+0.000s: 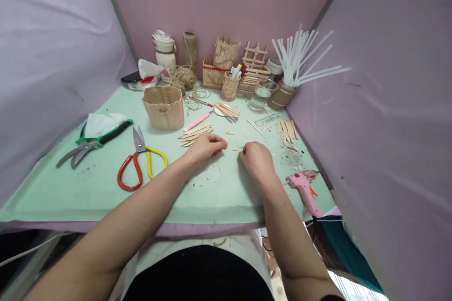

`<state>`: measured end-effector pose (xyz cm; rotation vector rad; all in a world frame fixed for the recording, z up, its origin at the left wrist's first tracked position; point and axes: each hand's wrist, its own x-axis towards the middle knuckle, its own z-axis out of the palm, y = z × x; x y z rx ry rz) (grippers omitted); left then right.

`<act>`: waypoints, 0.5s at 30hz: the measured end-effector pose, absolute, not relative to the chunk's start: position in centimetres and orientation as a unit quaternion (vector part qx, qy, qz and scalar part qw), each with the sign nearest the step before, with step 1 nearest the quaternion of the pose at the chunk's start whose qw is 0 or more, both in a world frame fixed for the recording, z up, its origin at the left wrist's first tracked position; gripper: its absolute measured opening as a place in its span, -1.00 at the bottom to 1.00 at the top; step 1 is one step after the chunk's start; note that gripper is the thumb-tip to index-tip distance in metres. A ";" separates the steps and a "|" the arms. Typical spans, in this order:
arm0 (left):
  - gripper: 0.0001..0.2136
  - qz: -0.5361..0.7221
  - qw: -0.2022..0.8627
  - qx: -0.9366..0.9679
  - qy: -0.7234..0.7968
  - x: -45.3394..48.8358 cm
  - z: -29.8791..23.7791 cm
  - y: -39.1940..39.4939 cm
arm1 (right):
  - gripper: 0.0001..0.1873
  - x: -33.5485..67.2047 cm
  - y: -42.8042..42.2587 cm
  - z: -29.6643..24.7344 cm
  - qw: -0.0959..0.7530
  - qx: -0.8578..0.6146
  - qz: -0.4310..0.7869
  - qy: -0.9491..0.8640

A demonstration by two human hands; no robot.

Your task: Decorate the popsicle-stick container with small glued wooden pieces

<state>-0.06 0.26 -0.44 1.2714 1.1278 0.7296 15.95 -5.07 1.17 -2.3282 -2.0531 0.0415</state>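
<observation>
My left hand (207,146) hovers over the middle of the table with thumb and fingers pinched together. Whatever sits at its fingertips is too small to make out. Just behind that wrist lies a pile of wooden craft sticks (196,132). To the right, my right hand (257,157) is curled with its knuckles up, and its fingertips are hidden from me. Small wood scraps (229,133) lie between and beyond the two hands. A box made of craft sticks (164,109) stands upright, farther back on the left.
Red-and-yellow scissors (140,148) and green-handled pruners (88,146) lie left. A pink glue gun (305,188) rests at right, below more sticks (287,130). Behind stand a water cup (261,96), a jar of white glue sticks (282,95), twine (184,77) and a bottle (165,59).
</observation>
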 end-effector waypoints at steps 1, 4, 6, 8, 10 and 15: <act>-0.84 0.313 0.603 0.548 0.489 -0.1 -0.5 0.3 | -0.76 15.7 -5.0 1.1 0.013 -0.749 0.009 -0.662; -0.83 0.307 0.602 0.547 0.494 -0.1 -0.6 0.4 | -0.75 15.4 -4.8 1.1 0.028 -0.752 0.004 -0.659; -0.83 0.309 0.602 0.546 0.493 -0.1 -0.6 0.4 | -0.76 15.5 -4.8 1.1 0.098 -0.749 0.042 -0.654; -0.84 0.313 0.612 0.537 0.489 -0.1 -0.4 0.3 | -0.77 15.8 -4.7 1.2 0.226 -0.723 0.143 -0.637; -0.84 0.314 0.626 0.522 0.486 -0.1 -0.2 0.2 | -0.77 15.9 -4.5 1.1 0.353 -0.669 0.274 -0.594; -0.85 0.321 0.643 0.500 0.483 -0.1 0.1 0.1 | -0.74 15.8 -4.0 0.6 0.424 -0.602 0.432 -0.520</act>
